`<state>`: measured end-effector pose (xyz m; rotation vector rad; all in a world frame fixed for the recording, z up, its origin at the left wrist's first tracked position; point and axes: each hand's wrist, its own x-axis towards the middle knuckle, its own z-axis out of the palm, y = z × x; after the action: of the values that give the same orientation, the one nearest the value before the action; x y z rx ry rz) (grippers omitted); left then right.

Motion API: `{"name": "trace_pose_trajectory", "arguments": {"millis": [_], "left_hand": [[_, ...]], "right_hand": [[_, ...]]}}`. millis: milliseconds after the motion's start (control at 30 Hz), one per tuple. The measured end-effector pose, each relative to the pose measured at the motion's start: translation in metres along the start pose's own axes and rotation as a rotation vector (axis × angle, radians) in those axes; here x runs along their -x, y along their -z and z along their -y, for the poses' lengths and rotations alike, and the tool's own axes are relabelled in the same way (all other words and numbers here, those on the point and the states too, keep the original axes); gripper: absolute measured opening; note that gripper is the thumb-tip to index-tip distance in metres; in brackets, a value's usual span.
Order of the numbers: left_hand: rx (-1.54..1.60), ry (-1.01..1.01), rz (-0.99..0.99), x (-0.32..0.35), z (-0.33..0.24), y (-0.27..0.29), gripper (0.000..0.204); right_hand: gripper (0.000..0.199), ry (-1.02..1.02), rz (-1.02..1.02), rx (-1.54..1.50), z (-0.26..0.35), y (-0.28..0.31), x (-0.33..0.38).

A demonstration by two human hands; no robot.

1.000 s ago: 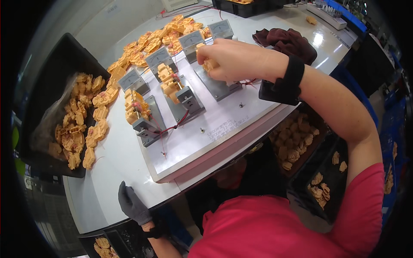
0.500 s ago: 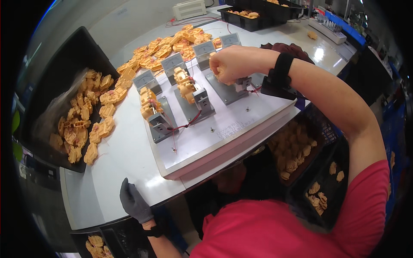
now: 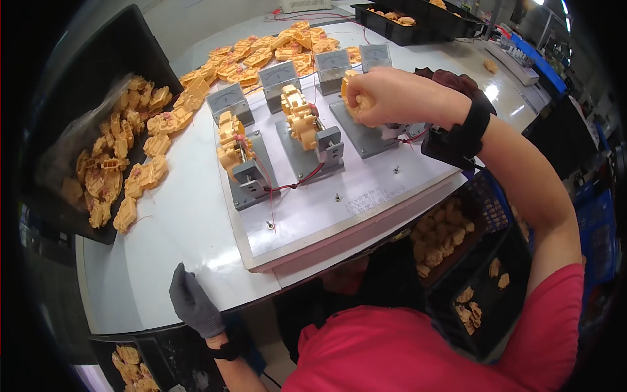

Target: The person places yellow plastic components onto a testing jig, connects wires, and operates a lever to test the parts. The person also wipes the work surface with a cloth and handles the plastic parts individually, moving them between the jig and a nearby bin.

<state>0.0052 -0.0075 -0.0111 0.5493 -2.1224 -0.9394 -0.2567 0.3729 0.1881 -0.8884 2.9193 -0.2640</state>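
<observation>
the bare right hand (image 3: 385, 98) closes on an orange part (image 3: 358, 99) over the white test board (image 3: 339, 196); gloved left hand (image 3: 192, 302) rests on the table edge (image 3: 130, 307).

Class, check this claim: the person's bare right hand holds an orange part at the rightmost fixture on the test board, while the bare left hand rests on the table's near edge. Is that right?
Not quite. The head view shows the left hand wearing a dark grey glove, not bare. The rest holds: the bare right hand holds an orange part at the rightmost fixture on the test board, and the left hand rests on the table.

Right hand (image 3: 392, 98) bare, arm outstretched, grip seemingly closed; left hand (image 3: 192, 302) gloved, flat, low.
</observation>
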Motion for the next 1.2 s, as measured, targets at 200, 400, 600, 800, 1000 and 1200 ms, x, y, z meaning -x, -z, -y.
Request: {"name": "trace_pose_trajectory", "arguments": {"millis": [200, 400, 600, 800, 1000, 1200], "left_hand": [[0.031, 0.01, 0.019, -0.001, 0.0, 0.0, 0.027], [-0.004, 0.01, 0.0, -0.001, 0.001, -0.002, 0.028], [0.044, 0.049, 0.031, -0.002, 0.0, 0.0, 0.027], [-0.015, -0.046, 0.124, -0.001, -0.013, -0.006, 0.025], [-0.133, -0.215, 0.076, 0.008, -0.022, -0.017, 0.025], [-0.156, -0.243, 0.052, 0.007, -0.023, -0.017, 0.025]], "right_hand": [[0.032, -0.078, 0.053, -0.157, -0.002, 0.008, 0.007], [0.045, -0.005, -0.308, -0.443, -0.016, -0.015, 0.034], [0.028, -0.049, -0.638, -0.834, -0.006, -0.073, 0.111], [0.012, 0.096, -0.87, -0.669, 0.027, -0.092, 0.145], [0.015, 0.26, -0.704, -0.568, 0.061, -0.104, 0.109], [0.015, 0.211, -0.591, -0.43, 0.06, -0.121, 0.083]]}}
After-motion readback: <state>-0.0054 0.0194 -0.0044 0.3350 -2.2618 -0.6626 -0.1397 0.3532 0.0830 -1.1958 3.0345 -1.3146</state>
